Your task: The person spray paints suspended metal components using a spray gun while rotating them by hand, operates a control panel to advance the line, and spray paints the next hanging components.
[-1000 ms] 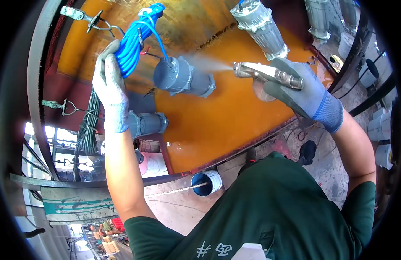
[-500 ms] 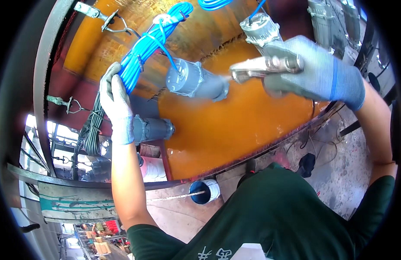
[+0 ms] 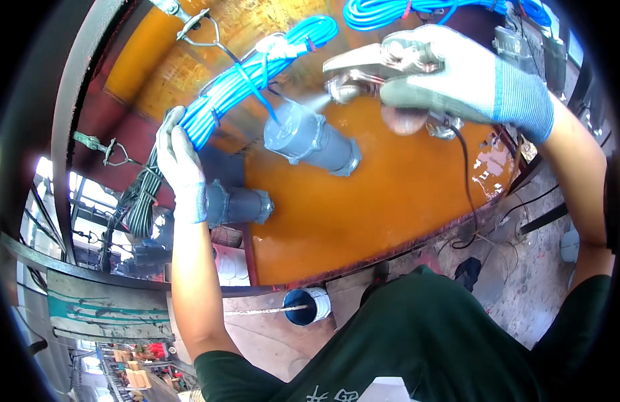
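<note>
My left hand [image 3: 179,149], in a pale glove, is closed around the lower end of a bundled blue cable [image 3: 219,100]. From the cable hangs a grey cylindrical housing [image 3: 313,142], tilted with its far end toward the lower right. My right hand [image 3: 460,74], also gloved, grips a metal spray gun [image 3: 363,63] above and to the right of the housing. A pale mist leaves the nozzle toward the housing's upper end. The fingers partly cover the gun's handle, and a dark hose [image 3: 467,167] hangs below it.
Behind my left wrist hangs another grey housing [image 3: 242,204], beside a dark cable bundle [image 3: 142,206]. A metal hook [image 3: 189,23] is above. An orange-coated basin [image 3: 363,221] lies below. More blue cable [image 3: 397,15] hangs at the top. A bucket [image 3: 315,305] stands on the floor.
My right hand has raised the spray gun, and its mist now reaches the housing's upper end instead of its lower end. The housing sits slightly lower and more tilted. My left hand keeps its grip.
</note>
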The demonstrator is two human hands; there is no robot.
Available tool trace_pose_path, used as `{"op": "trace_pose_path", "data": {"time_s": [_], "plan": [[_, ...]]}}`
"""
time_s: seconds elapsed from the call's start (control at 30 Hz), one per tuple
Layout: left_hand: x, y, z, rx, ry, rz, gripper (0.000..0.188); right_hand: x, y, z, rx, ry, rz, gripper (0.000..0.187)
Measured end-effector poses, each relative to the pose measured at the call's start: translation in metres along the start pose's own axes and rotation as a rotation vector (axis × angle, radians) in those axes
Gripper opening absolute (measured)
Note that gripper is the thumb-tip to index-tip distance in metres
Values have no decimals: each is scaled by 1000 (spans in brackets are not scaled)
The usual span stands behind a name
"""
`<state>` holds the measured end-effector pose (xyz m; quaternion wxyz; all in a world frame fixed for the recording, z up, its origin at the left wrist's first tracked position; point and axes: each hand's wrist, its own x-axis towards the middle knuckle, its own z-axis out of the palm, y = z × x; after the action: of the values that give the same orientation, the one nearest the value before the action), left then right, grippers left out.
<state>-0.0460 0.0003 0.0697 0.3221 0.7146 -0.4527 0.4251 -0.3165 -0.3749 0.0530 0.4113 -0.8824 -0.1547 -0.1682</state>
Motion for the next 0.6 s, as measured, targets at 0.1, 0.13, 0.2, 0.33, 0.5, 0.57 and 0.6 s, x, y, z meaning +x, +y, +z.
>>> {"op": "trace_pose_path", "data": {"time_s": [0.1,0.13,0.2,0.33,0.5,0.57,0.6], "plan": [[-1,-15,-4,-17,38,-44,37,1,-3,5,-63,-118,48,30],[0,-22,-5,8,35,-44,38,2,-1,6,-54,-166,71,35],[4,-36,-7,44,31,-52,38,0,0,5,-58,-86,144,34],[10,-52,-4,88,42,-81,41,-1,19,12,31,64,55,32],[17,-74,0,194,19,-109,43,-20,32,19,-426,-52,67,27],[21,-84,1,259,-13,-55,48,-22,44,13,-276,11,35,20],[22,-87,5,305,22,-37,49,-23,45,11,-65,46,119,22]]}}
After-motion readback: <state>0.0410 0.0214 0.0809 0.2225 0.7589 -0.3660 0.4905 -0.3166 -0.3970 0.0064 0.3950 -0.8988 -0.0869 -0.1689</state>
